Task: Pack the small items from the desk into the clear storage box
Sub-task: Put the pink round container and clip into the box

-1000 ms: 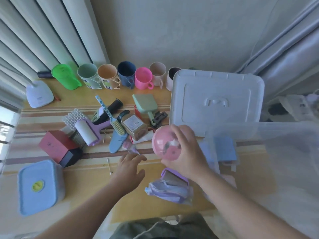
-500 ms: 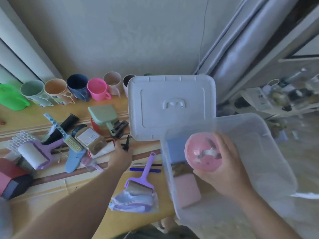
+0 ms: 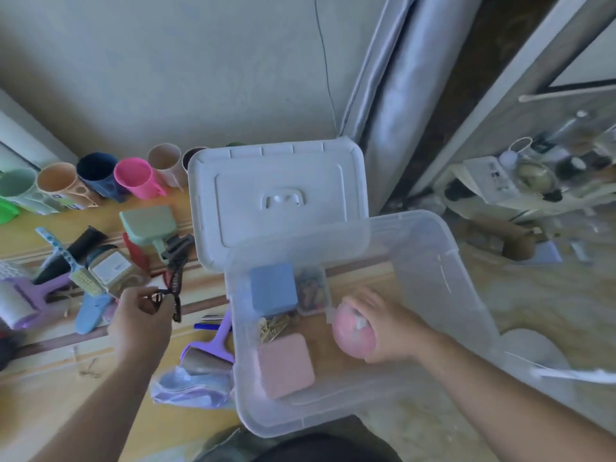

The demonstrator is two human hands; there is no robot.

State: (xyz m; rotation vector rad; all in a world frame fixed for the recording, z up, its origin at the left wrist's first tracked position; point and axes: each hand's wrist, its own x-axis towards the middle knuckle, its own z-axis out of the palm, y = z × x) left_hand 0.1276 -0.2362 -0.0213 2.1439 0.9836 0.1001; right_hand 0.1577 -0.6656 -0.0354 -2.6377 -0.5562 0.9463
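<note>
1. Right hand point(image 3: 386, 325), right of centre in the frame, reaches inside the clear storage box point(image 3: 466, 295), fingers curled over a pink ball point(image 3: 353, 338) that sits low over the box floor
2. Left hand point(image 3: 140, 325), lower left of centre, pinches a dark hair clip point(image 3: 175, 288) that hangs above the desk point(image 3: 50, 395)
3. Inside the box lie a blue block point(image 3: 273, 288) at the upper left, a small case of coloured bits point(image 3: 311, 290) just beside it, a heap of gold clips point(image 3: 275, 325) below, and a pink square pad point(image 3: 286, 365) lower still
4. White lid point(image 3: 280, 201) lies flat behind the box, in the upper middle of the frame
5. Just left of the box, a purple lint roller point(image 3: 210, 348) rests on a plastic bag point(image 3: 190, 388), with a blue pen point(image 3: 208, 326) near its handle
6. Mugs point(image 3: 136, 178) stand in a row at the upper left; below them lie a green brush point(image 3: 148, 225), a labelled jar point(image 3: 111, 266) and another lint roller point(image 3: 20, 301), blurred
</note>
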